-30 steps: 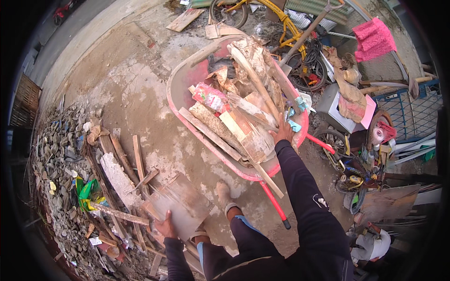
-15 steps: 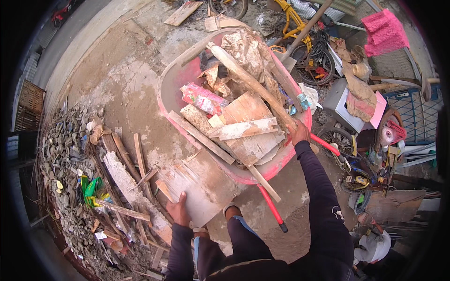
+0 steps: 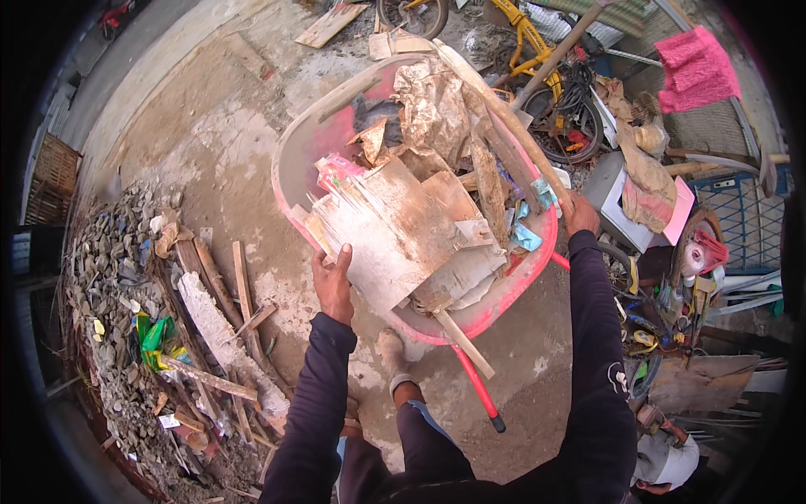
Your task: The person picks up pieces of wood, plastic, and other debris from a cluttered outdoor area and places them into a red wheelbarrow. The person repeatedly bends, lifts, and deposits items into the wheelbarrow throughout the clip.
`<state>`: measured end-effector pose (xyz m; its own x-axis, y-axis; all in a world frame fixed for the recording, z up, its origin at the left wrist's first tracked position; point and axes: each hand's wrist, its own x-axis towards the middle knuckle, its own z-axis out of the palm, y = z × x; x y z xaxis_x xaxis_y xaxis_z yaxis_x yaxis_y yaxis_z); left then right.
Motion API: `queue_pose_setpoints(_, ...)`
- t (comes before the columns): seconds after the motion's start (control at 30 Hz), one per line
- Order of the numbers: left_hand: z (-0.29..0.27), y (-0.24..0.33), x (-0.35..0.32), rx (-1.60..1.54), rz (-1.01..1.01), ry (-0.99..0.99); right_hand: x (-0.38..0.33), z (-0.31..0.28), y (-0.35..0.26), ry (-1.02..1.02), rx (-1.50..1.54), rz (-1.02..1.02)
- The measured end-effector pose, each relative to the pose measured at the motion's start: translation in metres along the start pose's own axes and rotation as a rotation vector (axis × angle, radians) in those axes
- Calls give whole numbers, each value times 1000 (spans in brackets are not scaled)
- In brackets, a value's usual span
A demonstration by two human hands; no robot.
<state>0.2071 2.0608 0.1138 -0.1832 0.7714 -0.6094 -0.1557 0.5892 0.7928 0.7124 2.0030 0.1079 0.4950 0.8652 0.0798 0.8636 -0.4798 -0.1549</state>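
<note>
Board [image 3: 388, 227], one flat piece, is over one wheelbarrow [image 3: 300, 151], its near left edge gripped by your left hand [image 3: 334, 284], while your outstretched right hand [image 3: 581, 216] clasps one long pole [image 3: 484, 89] at right.

Board [image 3: 382, 227], held in left hand [image 3: 334, 281], moved from the ground beside the near left of the wheelbarrow [image 3: 294, 164], past its near rim at the half-second mark, to over its load, now covering most of the pink packet [image 3: 336, 168] and much of the pale strip [image 3: 475, 233]. Right hand [image 3: 581, 216] shifted from inside the wheelbarrow's near right corner to just outside its right rim, gripping the near end of the pole [image 3: 509, 120], which swung from slanting across the load to running along the wheelbarrow's right side.
</note>
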Motion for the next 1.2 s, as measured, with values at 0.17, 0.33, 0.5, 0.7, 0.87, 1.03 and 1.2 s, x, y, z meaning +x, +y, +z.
queue_pose_setpoints(0.17, -32, -69, 7, 194, 230, 29, 4, 103, 82, -251, -8, 66)
queue_pose_setpoints(0.33, -145, -119, -38, 355, 271, 209, 23, 141, -19, -220, 237, 235)
queue_pose_setpoints(0.5, -263, -215, -71, 443, 65, 232, 44, 150, -16, -253, 262, 60)
queue_pose_setpoints(0.7, -370, -232, -101, 835, -320, 238, -132, 41, -97, 573, 483, 150)
queue_pose_setpoints(0.87, -460, -285, -130, 673, -412, 402, -319, 48, -230, -166, 691, -53)
queue_pose_setpoints(1.03, -528, -322, -123, 365, -481, 456, -456, 95, -359, -947, 805, 221)
queue_pose_setpoints(1.2, -611, -327, -95, 237, -577, 456, -543, 127, -511, -1222, 654, 174)
